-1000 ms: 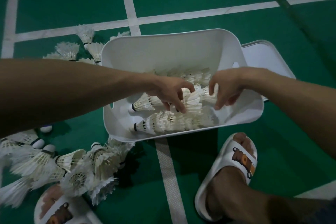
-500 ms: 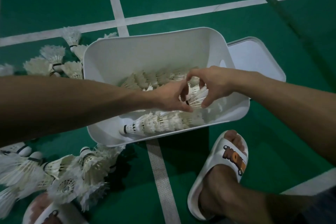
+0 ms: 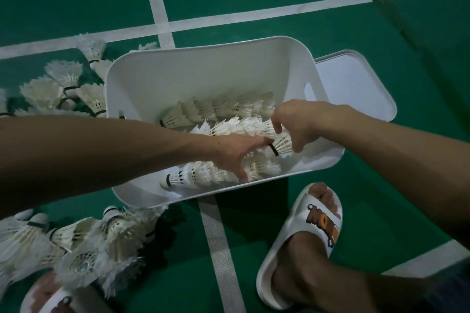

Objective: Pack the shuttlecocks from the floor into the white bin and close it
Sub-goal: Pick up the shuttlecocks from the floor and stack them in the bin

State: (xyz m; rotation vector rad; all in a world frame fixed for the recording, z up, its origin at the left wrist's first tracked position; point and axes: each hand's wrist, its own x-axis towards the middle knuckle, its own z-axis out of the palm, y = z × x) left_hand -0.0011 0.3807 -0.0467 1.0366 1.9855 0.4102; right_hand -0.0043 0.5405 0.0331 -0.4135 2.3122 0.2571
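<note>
Stacked shuttlecocks (image 3: 221, 109) in white bin (image 3: 203, 71)

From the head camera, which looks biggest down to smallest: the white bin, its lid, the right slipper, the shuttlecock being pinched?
1. White bin.
2. Lid and right slipper, about alike: lid partly hidden, slipper nearer.
3. Pinched shuttlecock.

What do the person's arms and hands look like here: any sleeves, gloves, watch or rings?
Both arms are bare right to the frame edge: no sleeve shows on the left arm or the right arm. The left hand and right hand wear no gloves, and no watch, band or ring is visible, though the light is dim.
</note>
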